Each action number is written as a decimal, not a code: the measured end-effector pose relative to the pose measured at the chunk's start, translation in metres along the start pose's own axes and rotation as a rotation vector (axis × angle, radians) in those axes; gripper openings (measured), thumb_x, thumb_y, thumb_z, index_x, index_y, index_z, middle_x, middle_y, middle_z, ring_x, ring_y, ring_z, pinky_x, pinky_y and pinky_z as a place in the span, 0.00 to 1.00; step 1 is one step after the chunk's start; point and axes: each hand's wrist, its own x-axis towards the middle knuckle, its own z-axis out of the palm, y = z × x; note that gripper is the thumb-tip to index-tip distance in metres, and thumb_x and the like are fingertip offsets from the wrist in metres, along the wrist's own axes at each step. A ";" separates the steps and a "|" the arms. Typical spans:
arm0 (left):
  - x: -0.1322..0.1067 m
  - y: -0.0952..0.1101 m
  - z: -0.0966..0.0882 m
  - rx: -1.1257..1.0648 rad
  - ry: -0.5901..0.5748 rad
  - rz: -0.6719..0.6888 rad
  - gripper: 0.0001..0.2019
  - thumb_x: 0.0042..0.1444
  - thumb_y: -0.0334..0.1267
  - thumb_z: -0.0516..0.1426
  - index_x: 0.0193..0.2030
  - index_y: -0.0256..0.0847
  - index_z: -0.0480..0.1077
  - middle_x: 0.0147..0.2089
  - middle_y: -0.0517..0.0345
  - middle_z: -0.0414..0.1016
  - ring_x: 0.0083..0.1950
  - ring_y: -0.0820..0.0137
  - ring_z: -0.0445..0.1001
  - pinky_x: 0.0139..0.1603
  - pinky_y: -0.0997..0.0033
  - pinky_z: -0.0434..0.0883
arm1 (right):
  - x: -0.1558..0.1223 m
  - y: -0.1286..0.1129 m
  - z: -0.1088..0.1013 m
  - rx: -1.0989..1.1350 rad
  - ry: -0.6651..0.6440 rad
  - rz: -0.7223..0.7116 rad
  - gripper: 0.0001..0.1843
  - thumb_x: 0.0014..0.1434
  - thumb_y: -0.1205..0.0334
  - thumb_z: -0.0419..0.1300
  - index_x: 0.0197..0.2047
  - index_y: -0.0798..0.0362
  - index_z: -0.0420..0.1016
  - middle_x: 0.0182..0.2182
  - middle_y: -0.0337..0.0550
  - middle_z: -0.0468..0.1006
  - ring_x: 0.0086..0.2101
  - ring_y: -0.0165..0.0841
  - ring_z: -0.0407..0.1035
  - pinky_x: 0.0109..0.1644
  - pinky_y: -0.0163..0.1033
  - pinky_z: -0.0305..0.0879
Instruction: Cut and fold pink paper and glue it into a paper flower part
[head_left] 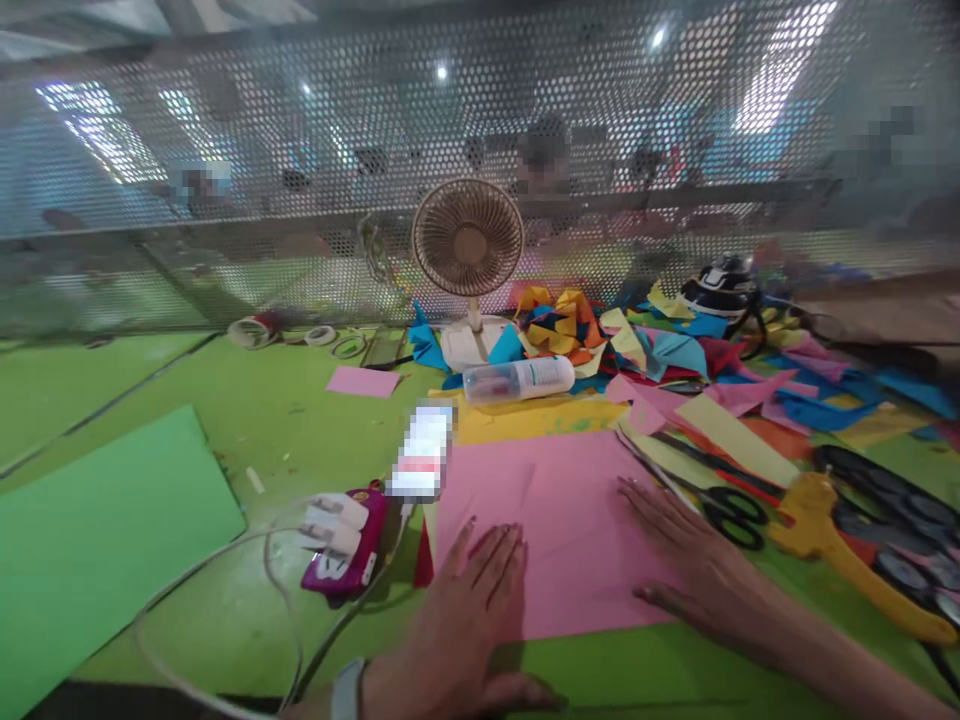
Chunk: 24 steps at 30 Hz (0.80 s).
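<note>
A pink paper sheet [562, 500] lies flat on the green table [247, 420] in front of me. My left hand [465, 610] rests open on its near left corner, fingers stretched forward. My right hand [690, 550] lies flat and open on the sheet's right edge, fingers pointing left and away. Neither hand holds anything. Black-handled scissors [731, 515] lie just right of my right hand.
A small fan [469, 245] stands at the back before a perforated metal screen. A plastic bottle [517, 380] lies on its side on yellow paper. Coloured paper scraps [675, 355] pile at the right. A green sheet [97, 530] is left; a magenta charger [349, 540] with cables sits nearby.
</note>
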 end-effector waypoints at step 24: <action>0.011 -0.026 -0.008 -0.081 0.150 -0.106 0.29 0.62 0.51 0.48 0.66 0.38 0.52 0.64 0.46 0.61 0.63 0.56 0.60 0.61 0.50 0.59 | 0.080 -0.004 -0.029 0.681 -0.081 0.431 0.24 0.51 0.48 0.61 0.47 0.54 0.72 0.46 0.50 0.76 0.47 0.45 0.70 0.48 0.45 0.65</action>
